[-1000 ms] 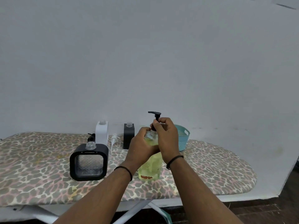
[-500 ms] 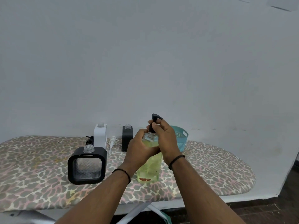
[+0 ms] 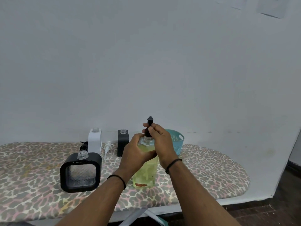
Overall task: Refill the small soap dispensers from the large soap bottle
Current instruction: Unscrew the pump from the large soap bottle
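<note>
The large clear soap bottle of yellow-green liquid stands upright on the leopard-print ironing board. My left hand grips its shoulder. My right hand pinches the collar of its black pump, whose nozzle points toward me. Left of it sits a square black dispenser with an uncapped clear neck. At the back stand a white dispenser and a small black dispenser, both uncapped.
A white pump head lies between the two back dispensers. A black pump lies behind the square one. A teal basket stands behind my right hand. The white wall rises close behind the board.
The black pump head has turned: its nozzle pointed left before and now points toward me. My right hand shifted its hold on the collar. The bottle stays put.
</note>
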